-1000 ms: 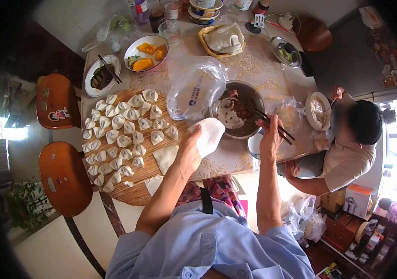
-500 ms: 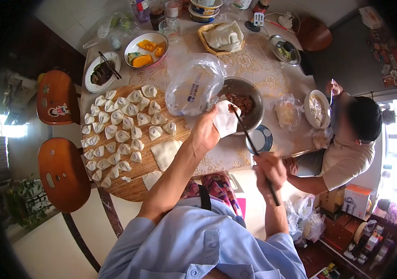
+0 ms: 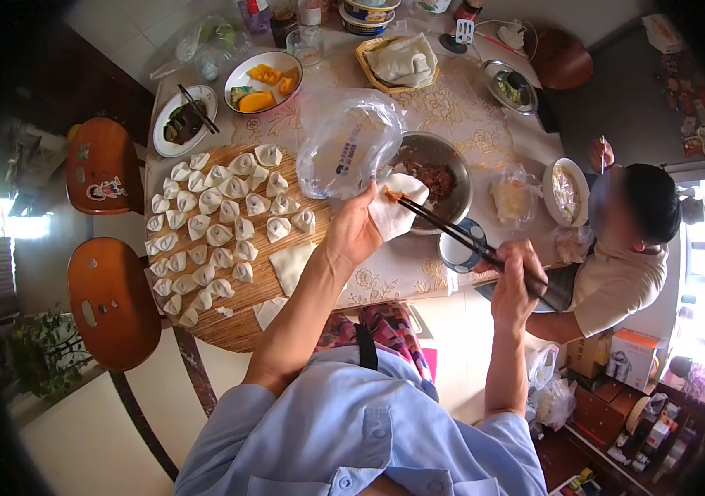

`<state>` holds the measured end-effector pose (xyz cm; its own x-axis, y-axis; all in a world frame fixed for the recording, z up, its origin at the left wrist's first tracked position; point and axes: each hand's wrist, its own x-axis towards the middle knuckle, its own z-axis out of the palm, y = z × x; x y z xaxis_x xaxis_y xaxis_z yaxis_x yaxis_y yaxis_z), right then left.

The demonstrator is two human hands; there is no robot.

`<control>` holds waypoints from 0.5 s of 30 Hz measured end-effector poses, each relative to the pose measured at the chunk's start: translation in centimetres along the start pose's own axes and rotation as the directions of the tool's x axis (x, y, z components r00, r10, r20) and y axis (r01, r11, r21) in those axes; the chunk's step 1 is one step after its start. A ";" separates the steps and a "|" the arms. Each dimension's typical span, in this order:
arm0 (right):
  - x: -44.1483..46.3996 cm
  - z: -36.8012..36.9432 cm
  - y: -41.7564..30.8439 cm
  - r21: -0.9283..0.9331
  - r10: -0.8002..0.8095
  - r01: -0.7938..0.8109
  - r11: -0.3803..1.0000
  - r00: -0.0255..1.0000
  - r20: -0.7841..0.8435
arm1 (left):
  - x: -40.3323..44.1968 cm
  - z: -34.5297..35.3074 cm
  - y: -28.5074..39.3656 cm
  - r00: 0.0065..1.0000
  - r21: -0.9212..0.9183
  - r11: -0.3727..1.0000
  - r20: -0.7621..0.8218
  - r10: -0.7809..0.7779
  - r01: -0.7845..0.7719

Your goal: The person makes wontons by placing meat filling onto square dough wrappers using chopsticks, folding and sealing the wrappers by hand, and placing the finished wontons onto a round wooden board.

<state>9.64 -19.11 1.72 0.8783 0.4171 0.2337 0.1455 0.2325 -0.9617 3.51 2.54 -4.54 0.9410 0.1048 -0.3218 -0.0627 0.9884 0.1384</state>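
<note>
My left hand [image 3: 355, 230] holds a white dough wrapper [image 3: 400, 217] by its left side. A small lump of reddish meat filling [image 3: 392, 197] lies on the wrapper. The tips of dark chopsticks [image 3: 443, 224] touch the wrapper near the filling, and my right hand [image 3: 521, 281] is closed around their other end. Behind the wrapper stands a metal bowl [image 3: 466, 178] of meat filling [image 3: 435, 174]. On a round wooden board [image 3: 228, 326] sit several rows of folded wontons [image 3: 220, 207], with a stack of flat wrappers [image 3: 290, 266] at the board's right side.
A clear plastic bag [image 3: 344, 149] lies left of the metal bowl. Near my right hand is a small blue-rimmed bowl [image 3: 462, 246]. A seated person [image 3: 633, 248] is at the right with a white bowl [image 3: 566, 194]. Plates of food and a cloth-covered basket [image 3: 398, 62] stand farther back.
My right hand has moved right and slightly up, swinging the chopsticks to a flatter angle. The filling now lies nearer the wrapper's left part, and the wrapper has tilted more open.
</note>
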 end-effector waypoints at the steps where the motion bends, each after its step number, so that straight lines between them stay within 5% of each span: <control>1: 0.6 -0.4 0.5 0.090 0.078 -0.074 0.993 0.996 -0.045 | -0.1 0.0 0.0 1.000 0.009 1.000 0.026 -0.012 0.012; 6: 1.9 -0.7 2.5 0.216 0.295 -0.277 0.936 0.954 -0.054 | -1.5 0.8 0.3 0.990 -0.003 0.998 0.125 -0.066 0.067; 12: 3.4 -1.9 3.4 0.227 0.236 -0.204 0.952 0.964 -0.121 | -2.7 -3.2 2.4 0.996 0.009 0.998 0.063 0.069 -0.070; 15: 5.3 -1.3 6.5 -0.066 0.204 -0.223 0.973 0.954 -0.218 | -3.2 -4.0 2.7 0.995 -0.033 0.995 0.020 0.093 -0.092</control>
<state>15.78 -16.53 -3.44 0.9673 0.2534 -0.0041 -0.0240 0.0756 -0.9969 -1.00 5.28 -6.91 0.9376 0.1941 -0.2885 -0.1605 0.9776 0.1362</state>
